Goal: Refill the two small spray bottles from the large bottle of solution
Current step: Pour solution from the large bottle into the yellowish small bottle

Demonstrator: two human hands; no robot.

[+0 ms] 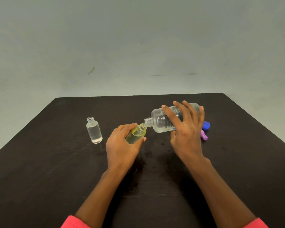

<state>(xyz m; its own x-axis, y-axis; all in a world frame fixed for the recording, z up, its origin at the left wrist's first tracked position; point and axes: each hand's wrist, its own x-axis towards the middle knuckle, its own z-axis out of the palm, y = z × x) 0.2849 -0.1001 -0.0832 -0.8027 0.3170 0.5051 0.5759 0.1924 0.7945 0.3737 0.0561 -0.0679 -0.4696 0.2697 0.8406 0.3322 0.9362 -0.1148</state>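
Observation:
My right hand [186, 129] grips the large clear bottle [161, 120], tipped on its side with its open neck pointing left. The neck meets the mouth of a small yellow-tinted bottle [136, 133], which my left hand [122, 145] holds tilted toward it. A second small clear bottle [94, 130] stands upright and uncapped to the left, filled with clear liquid most of the way up.
A blue cap [206, 125] and a purple spray top [204, 135] lie on the dark table [56, 162] just right of my right hand. A few wet spots mark the table between my hands. A plain grey wall rises behind the table's far edge.

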